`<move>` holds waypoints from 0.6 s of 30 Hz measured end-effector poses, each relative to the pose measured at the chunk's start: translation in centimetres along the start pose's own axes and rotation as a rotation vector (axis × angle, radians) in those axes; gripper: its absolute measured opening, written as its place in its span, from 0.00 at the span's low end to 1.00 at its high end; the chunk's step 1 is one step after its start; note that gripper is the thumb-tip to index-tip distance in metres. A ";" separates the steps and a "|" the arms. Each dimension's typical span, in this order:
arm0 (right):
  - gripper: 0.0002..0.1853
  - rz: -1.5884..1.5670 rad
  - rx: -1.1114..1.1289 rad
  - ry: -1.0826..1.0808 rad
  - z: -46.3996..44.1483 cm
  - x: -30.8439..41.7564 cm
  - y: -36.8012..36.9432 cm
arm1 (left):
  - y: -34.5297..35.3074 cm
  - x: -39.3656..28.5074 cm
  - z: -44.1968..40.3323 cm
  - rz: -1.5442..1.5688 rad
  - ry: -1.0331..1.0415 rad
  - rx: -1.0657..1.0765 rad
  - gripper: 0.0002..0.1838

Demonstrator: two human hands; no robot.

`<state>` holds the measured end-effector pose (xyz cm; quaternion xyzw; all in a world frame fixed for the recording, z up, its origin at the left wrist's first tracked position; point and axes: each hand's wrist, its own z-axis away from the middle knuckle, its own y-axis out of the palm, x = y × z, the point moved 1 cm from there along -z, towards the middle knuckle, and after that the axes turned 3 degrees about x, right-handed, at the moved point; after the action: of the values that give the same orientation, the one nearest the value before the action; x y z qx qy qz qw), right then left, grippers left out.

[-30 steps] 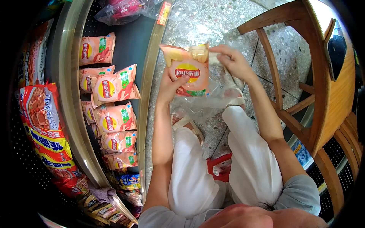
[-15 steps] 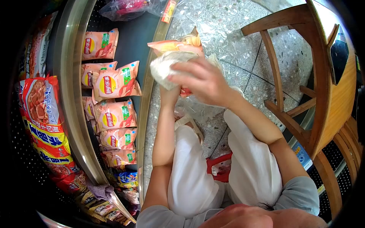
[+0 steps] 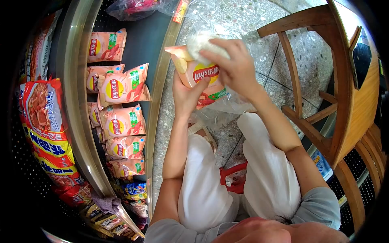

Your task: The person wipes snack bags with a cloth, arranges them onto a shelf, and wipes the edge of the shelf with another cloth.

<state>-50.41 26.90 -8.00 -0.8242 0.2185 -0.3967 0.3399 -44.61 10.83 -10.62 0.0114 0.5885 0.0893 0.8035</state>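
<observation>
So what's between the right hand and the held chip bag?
A white cloth, under the right hand and over part of the chip bag, in the head view.

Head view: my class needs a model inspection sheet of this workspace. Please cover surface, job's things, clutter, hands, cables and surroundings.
Surface: dark grey shelf bearing pink, pillow-shaped snack bags.
Job's things: pink, pillow-shaped Lay's bag, held off the shelf; white, crumpled cloth against its upper part.
Clutter: clear, crumpled plastic near the held bag; purple cloth at a shelf edge.
Hands: left hand grips the bag; right hand holds the white cloth.
Cables: nothing seen.
Surroundings: brown wooden chair.
</observation>
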 end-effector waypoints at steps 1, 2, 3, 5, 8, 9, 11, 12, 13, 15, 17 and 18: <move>0.27 0.015 -0.037 0.012 0.0 -1.1 0.1 | -0.1 0.1 0.1 -0.032 0.001 0.012 0.30; 0.26 0.050 -0.024 0.074 0.1 -2.0 0.0 | -0.2 0.1 0.3 -0.064 0.003 0.023 0.30; 0.26 0.085 -0.011 0.138 0.3 -2.9 -0.2 | -0.3 0.2 0.4 -0.096 0.004 0.035 0.31; 0.26 0.164 -0.016 0.242 1.0 -4.9 -0.9 | -0.4 0.4 0.7 -0.071 -0.009 0.039 0.31; 0.24 0.201 -0.105 0.338 2.1 -6.8 -2.2 | -0.3 0.3 0.6 -0.077 -0.015 0.047 0.31; 0.24 0.150 -0.158 0.351 2.2 -6.9 -2.6 | -0.3 0.2 0.6 -0.086 -0.015 0.049 0.30; 0.22 0.038 -0.249 0.339 2.3 -6.7 -3.0 | -0.1 0.2 0.4 -0.085 -0.020 0.039 0.30; 0.22 0.004 -0.234 0.271 2.0 -5.9 -3.1 | 0.0 0.2 0.3 -0.086 -0.023 0.035 0.30; 0.23 -0.030 -0.219 0.203 1.7 -5.0 -3.3 | 0.2 0.1 0.2 -0.104 -0.028 0.030 0.30; 0.23 -0.107 -0.146 0.075 1.2 -2.7 -3.2 | 0.4 0.1 0.2 -0.141 -0.037 0.019 0.30; 0.22 -0.197 -0.049 -0.044 1.1 0.1 -2.5 | 0.1 0.6 -0.2 -0.289 0.012 0.026 0.31; 0.23 -0.243 -0.010 -0.102 1.2 1.4 -1.9 | -0.2 1.0 -0.3 -0.363 0.037 0.030 0.31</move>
<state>-48.41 27.74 -6.49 -0.8656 0.1013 -0.3913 0.2957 -44.52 10.80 -11.70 -0.0849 0.5967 -0.0659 0.7952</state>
